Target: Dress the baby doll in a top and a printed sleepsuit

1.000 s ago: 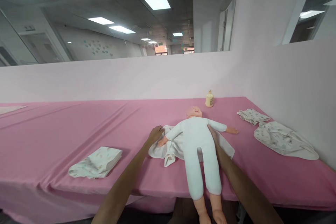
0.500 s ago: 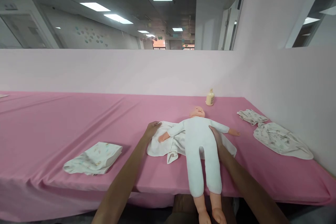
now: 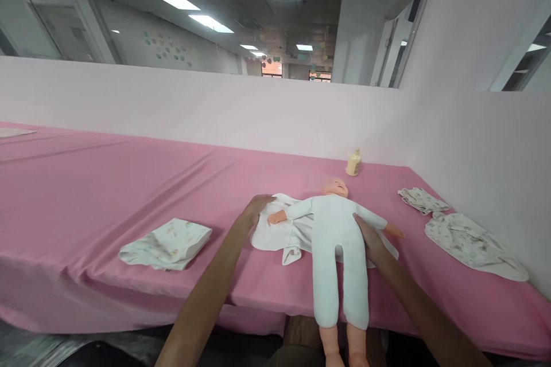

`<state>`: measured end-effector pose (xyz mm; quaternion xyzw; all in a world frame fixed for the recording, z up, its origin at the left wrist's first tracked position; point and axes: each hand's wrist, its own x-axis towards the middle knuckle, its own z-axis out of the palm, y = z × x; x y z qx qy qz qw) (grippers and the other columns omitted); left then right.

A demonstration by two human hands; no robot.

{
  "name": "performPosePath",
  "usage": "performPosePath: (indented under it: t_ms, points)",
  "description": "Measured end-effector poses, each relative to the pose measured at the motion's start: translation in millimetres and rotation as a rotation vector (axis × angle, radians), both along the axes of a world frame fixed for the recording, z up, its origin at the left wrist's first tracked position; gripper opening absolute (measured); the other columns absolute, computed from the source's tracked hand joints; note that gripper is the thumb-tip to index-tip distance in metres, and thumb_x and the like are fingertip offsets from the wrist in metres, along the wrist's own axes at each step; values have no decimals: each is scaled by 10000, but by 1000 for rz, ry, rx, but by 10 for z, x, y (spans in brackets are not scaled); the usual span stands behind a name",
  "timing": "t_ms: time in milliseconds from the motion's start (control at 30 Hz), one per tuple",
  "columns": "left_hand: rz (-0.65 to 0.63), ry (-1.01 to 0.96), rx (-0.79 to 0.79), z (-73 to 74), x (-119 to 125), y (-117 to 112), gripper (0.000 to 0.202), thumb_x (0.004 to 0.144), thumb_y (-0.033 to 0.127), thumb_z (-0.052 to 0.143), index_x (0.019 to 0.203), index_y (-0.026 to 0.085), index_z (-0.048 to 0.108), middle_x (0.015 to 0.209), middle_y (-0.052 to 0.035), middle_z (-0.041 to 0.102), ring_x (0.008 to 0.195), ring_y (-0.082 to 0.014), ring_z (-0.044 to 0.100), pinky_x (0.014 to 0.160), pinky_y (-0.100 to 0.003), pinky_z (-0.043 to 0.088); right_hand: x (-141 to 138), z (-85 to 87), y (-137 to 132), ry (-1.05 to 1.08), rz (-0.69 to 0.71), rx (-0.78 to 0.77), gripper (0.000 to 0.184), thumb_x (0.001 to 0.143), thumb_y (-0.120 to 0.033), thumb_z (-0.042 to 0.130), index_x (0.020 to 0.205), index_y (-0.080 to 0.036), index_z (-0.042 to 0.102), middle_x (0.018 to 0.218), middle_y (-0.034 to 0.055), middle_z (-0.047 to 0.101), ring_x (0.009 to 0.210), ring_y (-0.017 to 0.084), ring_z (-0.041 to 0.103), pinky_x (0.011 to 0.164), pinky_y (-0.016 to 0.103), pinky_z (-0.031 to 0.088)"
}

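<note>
Nearest to us, the bare feet of the doll (image 3: pixel 338 221) poke out past the front edge of the pink-covered table (image 3: pixel 249 292), above the person's lap. The doll lies on its back in a white suit, long axis running almost straight away from the person: feet near, head toward the wall, arms spread to both sides. Off to the left sits a folded patterned cloth (image 3: pixel 170 243), its long axis slanting up to the right. Now the hands! The right hand (image 3: pixel 371 239) presses the doll's side, thumb on the front of the suit; the other fingers are hidden, so how firmly it grips, I cannot tell. Over at the white cloth (image 3: pixel 272 235), spread under the doll, the left hand (image 3: pixel 259 208) curls at the far left edge; whether it pinches the fabric, I cannot tell. Away to the right, a patterned garment (image 3: pixel 473 245) lies just beside a folded bundle (image 3: pixel 422 199). Beyond the doll's head stands a pale yellow pump bottle (image 3: pixel 353 164), upright, its dark label print too small to read. Behind it all, the pale wall (image 3: pixel 215 106) and a long window (image 3: pixel 297 28).
</note>
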<state>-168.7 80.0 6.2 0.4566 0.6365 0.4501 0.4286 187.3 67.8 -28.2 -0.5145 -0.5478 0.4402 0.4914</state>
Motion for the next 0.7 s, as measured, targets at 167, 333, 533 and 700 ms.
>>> performPosePath:
  t_ms: [167, 333, 533, 700]
  points:
    - [-22, 87, -53, -19, -21, -47, 417, 590, 458, 787, 563, 159, 499, 486, 37, 467, 492, -118, 458, 470, -239, 289, -26, 228, -106, -329, -244, 87, 388, 792, -456, 556, 1027, -157, 635, 1108, 155, 663, 1033, 303, 620, 902, 426, 490]
    - [-59, 43, -5, 17, 43, -105, 319, 660, 380, 712, 581, 159, 495, 535, 38, 474, 514, -106, 431, 488, -236, 277, -671, 545, -44, -872, 161, 646, 285, 869, -266, 505, 1113, -164, 610, 1177, 114, 635, 1155, 264, 534, 1034, 413, 377]
    - [81, -95, 146, 93, 174, -103, 282, 694, 391, 637, 652, 174, 462, 581, 54, 454, 560, -92, 428, 532, -220, 334, -1591, 595, 279, -1260, 683, 764, 340, 880, -232, 580, 1213, -161, 577, 1183, 118, 645, 1122, 260, 569, 965, 376, 398]
    - [145, -272, 173, 138, 193, -132, 248, 663, 344, 641, 684, 189, 449, 573, 59, 453, 517, -95, 443, 510, -228, 354, -1627, 501, 472, -1237, 668, 702, 329, 911, -366, 570, 1170, -164, 586, 1142, 105, 657, 1067, 261, 593, 890, 359, 419]
